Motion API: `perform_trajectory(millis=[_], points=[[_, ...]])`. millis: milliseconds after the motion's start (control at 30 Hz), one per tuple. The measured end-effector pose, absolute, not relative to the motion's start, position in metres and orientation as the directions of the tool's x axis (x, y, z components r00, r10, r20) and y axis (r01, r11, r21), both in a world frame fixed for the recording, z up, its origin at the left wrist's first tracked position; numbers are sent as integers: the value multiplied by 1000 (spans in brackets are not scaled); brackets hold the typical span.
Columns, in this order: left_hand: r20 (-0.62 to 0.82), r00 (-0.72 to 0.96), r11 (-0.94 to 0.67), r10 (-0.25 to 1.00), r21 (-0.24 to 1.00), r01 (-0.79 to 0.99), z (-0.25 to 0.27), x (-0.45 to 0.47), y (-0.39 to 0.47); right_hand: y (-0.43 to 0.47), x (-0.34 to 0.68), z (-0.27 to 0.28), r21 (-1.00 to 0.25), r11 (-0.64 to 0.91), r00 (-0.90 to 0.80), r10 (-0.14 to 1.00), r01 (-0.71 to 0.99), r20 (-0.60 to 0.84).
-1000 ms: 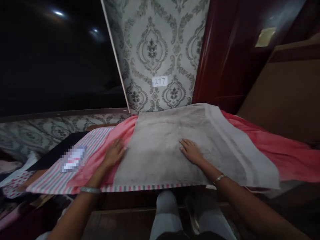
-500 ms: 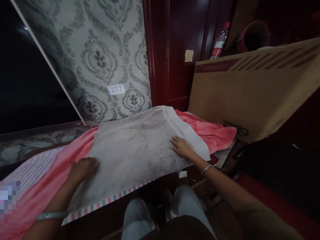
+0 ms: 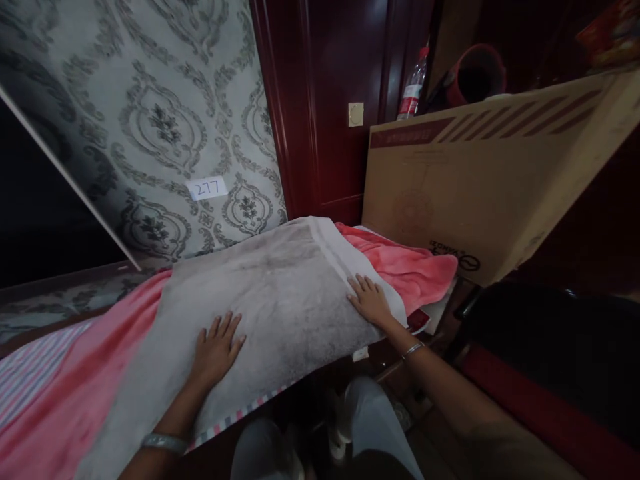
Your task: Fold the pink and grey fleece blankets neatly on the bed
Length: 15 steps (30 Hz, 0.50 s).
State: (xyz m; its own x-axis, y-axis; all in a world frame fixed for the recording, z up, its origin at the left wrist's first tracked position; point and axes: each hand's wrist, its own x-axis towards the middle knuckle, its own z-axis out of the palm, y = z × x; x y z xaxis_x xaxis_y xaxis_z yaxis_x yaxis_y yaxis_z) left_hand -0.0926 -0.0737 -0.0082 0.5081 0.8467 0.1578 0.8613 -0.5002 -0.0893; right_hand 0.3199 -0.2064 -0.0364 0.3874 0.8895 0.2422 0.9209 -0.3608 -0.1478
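Note:
A grey towel (image 3: 270, 293) lies spread flat over a pink towel (image 3: 410, 267) on a low surface in front of me. My left hand (image 3: 216, 350) rests palm down on the grey towel's near middle, fingers spread. Near the towel's right edge, on its paler border strip, my right hand (image 3: 370, 301) presses flat. Neither hand holds anything. A striped cloth (image 3: 30, 373) peeks out under the pink towel at the left and along the front edge.
A large cardboard box (image 3: 480, 180) leans at the right, right beside the pink towel's end. Behind it stand a plastic bottle (image 3: 413, 87) and a red container (image 3: 475, 73). Patterned wallpaper with a "277" label (image 3: 206, 188) and a dark red door (image 3: 330, 107) are behind.
The view has swung to the right. My left hand moved from the grey towel's left edge onto its middle; my right hand slid rightward to the towel's pale border.

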Motion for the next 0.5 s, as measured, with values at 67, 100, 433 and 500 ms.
perform_trajectory(millis=[67,100,433,500], points=[[148,511,-499,847,-115,859,-3,-92,-73,-206,319,-37,-154,-362,391,885,919,253],[136,514,-501,847,-119,857,2,-90,-72,-206,318,-38,-156,-363,392,883,919,259],[107,676,-682,729,32,731,49,57,-13,-198,330,-33,-197,-320,361,904,927,230],[98,691,-697,717,74,713,50,98,5,-185,347,-19,-276,-253,322,915,927,241]])
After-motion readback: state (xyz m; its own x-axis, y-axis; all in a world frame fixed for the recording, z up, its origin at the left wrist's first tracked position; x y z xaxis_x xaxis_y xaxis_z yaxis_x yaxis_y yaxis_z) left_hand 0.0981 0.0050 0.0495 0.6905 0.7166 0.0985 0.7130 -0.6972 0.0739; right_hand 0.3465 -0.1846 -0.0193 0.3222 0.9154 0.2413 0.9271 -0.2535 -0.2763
